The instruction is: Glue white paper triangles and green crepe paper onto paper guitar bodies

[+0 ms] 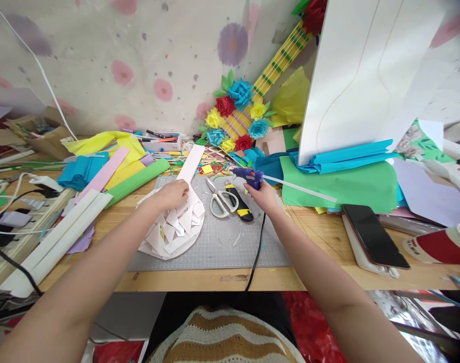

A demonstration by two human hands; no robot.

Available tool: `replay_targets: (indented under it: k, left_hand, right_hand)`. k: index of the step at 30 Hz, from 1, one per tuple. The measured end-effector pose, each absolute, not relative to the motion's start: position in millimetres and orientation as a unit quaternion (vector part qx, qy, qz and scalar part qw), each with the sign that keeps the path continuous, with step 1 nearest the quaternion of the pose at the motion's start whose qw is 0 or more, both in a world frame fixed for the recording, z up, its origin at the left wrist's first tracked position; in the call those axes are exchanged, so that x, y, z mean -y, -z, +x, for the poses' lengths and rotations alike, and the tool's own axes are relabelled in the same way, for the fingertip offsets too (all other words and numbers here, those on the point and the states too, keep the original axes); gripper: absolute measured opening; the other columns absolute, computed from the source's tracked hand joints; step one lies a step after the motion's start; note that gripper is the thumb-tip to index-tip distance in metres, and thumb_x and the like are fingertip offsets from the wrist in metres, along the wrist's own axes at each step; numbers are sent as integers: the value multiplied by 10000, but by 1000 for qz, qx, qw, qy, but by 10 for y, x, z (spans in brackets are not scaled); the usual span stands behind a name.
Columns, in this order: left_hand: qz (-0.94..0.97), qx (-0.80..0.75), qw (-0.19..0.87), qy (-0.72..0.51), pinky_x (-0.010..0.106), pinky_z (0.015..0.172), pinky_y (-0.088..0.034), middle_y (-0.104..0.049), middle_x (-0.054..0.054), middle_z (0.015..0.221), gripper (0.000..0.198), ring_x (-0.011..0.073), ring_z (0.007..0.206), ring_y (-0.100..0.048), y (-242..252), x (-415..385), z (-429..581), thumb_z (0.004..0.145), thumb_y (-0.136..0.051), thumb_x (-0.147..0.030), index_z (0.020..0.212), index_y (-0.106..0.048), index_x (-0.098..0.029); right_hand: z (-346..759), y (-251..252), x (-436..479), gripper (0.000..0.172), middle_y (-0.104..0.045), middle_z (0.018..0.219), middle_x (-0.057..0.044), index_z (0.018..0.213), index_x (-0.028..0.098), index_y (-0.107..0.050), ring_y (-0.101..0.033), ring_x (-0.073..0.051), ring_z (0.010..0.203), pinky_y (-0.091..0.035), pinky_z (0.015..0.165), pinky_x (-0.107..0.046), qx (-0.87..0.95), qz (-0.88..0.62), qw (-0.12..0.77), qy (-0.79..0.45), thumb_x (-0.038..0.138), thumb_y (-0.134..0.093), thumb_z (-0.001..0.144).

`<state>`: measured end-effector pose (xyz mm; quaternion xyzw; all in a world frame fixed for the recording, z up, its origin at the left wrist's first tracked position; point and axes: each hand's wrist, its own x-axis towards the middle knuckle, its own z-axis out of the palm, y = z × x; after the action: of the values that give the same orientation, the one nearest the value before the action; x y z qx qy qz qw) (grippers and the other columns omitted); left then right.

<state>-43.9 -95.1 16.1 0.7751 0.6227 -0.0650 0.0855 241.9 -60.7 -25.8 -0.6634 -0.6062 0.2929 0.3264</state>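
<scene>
My right hand [267, 196] is wrapped round a blue hot glue gun [248, 176], with a long white glue stick [301, 188] out of its back and its nozzle pointing left. My left hand [173, 194] has its fingers bent and pressed together on a white guitar-shaped paper cutout [169, 247], where the neck meets the body. Many folded white triangular flaps cover the body; some lie under my hand and forearm. Between my hands, white-handled scissors [223, 205] lie with blades apart beside a black and yellow utility knife [240, 204] on the grey cutting mat [215, 257].
A yellow paper guitar [268, 80] with paper flowers leans on the wall. At right stand a white board [362, 75], a phone [376, 236] and a paper cup [442, 246]. Power strips [18, 232] sit at left. The gun's black cord [257, 252] hangs over the table edge.
</scene>
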Motion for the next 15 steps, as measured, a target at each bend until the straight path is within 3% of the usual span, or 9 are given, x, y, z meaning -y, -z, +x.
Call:
replay_targets:
  k: [3, 7, 10, 13, 15]
  left_hand:
    - [786, -611, 54, 81, 302, 901, -447, -647, 118, 1066, 325, 218, 1005, -599, -127, 963, -385, 813, -370, -155, 973, -651, -125]
    - [794, -604, 40, 64, 339, 929, -429, -635, 151, 1048, 336, 242, 1018, -575, -81, 987, -332, 821, -345, -132, 965, -645, -89]
    - [783, -618, 37, 59, 348, 945, -419, -627, 154, 1065, 334, 254, 1039, -560, -60, 1034, -306, 821, -349, -126, 980, -641, -92]
    - [770, -635, 36, 40, 350, 942, -418, -613, 159, 1109, 334, 264, 1065, -547, -29, 1082, -302, 816, -355, -108, 1025, -615, -93]
    - [758, -650, 42, 17, 352, 926, -425, -609, 163, 1121, 351, 261, 1070, -550, -10, 1105, -308, 814, -354, -92, 1086, -576, -98]
  right_hand:
    - [2243, 219, 590, 202, -677, 714, -57, 855, 156, -600, -637, -172, 627, -508, 606, -289, 580, -605, 368, -403, 312, -640, 733]
    - [1912, 172, 546, 198, -688, 795, -36, 800, 158, -607, -598, -121, 582, -493, 548, -245, 580, -527, 377, -494, 191, -702, 630]
    - [1650, 187, 487, 199, -690, 815, -27, 802, 163, -618, -596, -127, 575, -496, 569, -268, 622, -530, 319, -480, 186, -703, 624]
    - [1443, 226, 445, 167, -689, 842, -23, 786, 176, -603, -642, -177, 732, -507, 702, -307, 681, -561, 255, -395, 144, -669, 636]
    - [1355, 248, 446, 241, -682, 853, -26, 875, 187, -581, -646, -215, 820, -498, 752, -331, 715, -564, 232, -342, 127, -641, 649]
